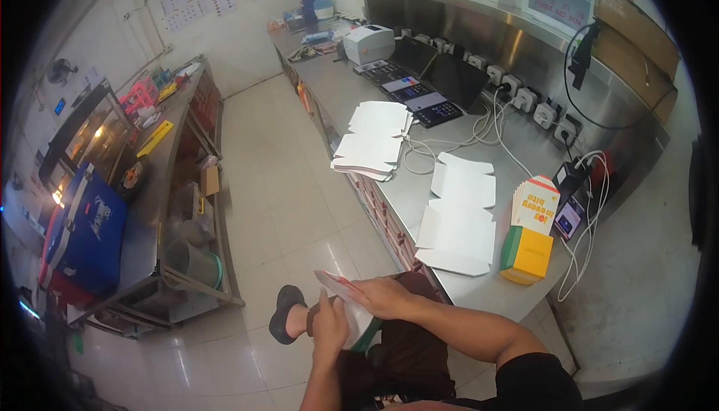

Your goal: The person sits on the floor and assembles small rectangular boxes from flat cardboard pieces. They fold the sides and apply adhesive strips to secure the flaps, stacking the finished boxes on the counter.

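Observation:
Over my lap, both hands hold a partly folded card carton [359, 321], white on its inner face, with a red edge at the top and green lower down. My left hand [329, 327] grips its left side, while my right hand [383, 296] closes over its upper right. On the steel counter to my right lies a white flat carton blank [458, 212]. Beside that blank stands a nested stack of folded yellow, green and white cartons [528, 252]. A pile of white blanks [372, 140] sits farther back, overhanging the counter's edge.
Along the steel counter [408, 201] are phones and tablets [412, 96], a white printer [368, 42], chargers [524, 101] and loose white cables [583, 261]. Across the tiled floor, a left-hand bench [168, 141] carries a blue insulated bag [93, 224] and a lit display warmer [82, 145].

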Demonstrator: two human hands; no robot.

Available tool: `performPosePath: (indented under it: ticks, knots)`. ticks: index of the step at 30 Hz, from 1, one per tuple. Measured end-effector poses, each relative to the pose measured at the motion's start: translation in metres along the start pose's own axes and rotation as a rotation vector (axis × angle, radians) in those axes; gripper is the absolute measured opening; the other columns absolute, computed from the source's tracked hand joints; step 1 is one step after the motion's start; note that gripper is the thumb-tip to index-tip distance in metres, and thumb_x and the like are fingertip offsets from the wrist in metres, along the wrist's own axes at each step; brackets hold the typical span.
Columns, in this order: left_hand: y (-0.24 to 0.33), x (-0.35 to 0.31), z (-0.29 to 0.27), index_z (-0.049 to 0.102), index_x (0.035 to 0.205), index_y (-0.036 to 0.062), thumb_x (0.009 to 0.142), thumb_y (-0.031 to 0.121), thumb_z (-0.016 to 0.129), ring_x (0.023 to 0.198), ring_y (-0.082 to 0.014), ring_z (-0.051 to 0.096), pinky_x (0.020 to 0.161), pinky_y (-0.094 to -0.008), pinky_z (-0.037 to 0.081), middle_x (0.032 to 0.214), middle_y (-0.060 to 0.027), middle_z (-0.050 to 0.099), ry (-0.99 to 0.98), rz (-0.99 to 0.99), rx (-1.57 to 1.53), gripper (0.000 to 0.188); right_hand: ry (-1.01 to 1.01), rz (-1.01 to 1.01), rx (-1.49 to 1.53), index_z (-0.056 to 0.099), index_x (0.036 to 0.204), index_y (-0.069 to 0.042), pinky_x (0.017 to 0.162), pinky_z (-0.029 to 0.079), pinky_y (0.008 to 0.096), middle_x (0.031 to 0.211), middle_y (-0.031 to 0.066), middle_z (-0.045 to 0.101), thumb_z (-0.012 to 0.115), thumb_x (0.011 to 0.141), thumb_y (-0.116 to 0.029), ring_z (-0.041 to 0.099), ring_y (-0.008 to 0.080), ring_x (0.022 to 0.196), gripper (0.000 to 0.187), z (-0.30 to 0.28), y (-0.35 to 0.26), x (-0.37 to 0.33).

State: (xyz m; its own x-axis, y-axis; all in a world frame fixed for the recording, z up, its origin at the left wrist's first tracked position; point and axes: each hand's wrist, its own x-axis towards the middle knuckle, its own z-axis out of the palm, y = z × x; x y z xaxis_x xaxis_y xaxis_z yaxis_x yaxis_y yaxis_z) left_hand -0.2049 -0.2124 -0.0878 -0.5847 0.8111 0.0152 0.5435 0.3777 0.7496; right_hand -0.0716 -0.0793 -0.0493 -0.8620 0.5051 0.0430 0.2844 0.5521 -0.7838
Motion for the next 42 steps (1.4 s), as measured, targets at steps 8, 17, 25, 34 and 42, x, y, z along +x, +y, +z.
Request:
performPosePath:
  ticks: [8,17,25,34,42]
  knots:
    - [0.013,-0.002,-0.014,0.051,0.132,-0.0084,0.106,0.029,0.038,0.12,-0.0524,0.053,0.103,-0.0512,0.042,0.126,-0.0361,0.057,-0.377,0.391,-0.189,0.047,-0.065,-0.001,0.362,0.055,0.142,-0.005,0.101,0.046,0.0437,0.127,0.0232,0.061,0.035,0.109,-0.049,0.06,0.0373,0.118,0.058,0.01,-0.005,-0.013]
    - [0.002,0.003,-0.049,0.059,0.13,-0.0077,0.094,0.033,0.056,0.114,-0.0262,0.065,0.1,-0.0356,0.05,0.124,-0.0162,0.068,-0.47,-0.053,-0.929,0.054,0.121,0.025,0.297,0.057,0.14,-0.004,0.096,0.049,0.0344,0.123,0.0167,0.062,0.063,0.1,-0.021,0.06,0.0195,0.111,0.044,-0.047,-0.047,-0.06]
    - [0.102,-0.018,-0.01,0.043,0.143,-0.0071,0.078,0.018,0.087,0.124,-0.0266,0.058,0.109,-0.0385,0.043,0.132,-0.0178,0.06,-0.647,0.297,-1.178,0.083,0.752,0.155,1.095,0.058,0.134,0.002,0.079,0.056,0.0246,0.112,0.0141,0.071,0.056,0.102,-0.007,0.069,0.0126,0.094,0.033,-0.044,-0.055,-0.126]
    - [0.188,-0.017,0.053,0.057,0.118,0.0029,0.096,0.012,0.069,0.102,-0.0131,0.057,0.09,-0.0285,0.049,0.113,-0.008,0.06,-0.572,0.26,-1.02,0.027,0.93,0.083,0.65,0.056,0.139,0.001,0.109,0.043,0.0348,0.134,0.0131,0.062,0.023,0.112,-0.049,0.057,0.0203,0.124,0.066,-0.092,-0.041,-0.191]
    - [0.311,0.005,0.128,0.06,0.129,0.0002,0.102,0.03,0.06,0.111,-0.03,0.064,0.095,-0.0379,0.05,0.116,-0.0234,0.068,-0.704,0.444,-0.671,0.04,1.252,0.402,-0.086,0.065,0.133,-0.003,0.106,0.044,0.0402,0.126,0.025,0.064,0.052,0.105,-0.036,0.06,0.0372,0.121,0.045,-0.206,-0.009,-0.219]
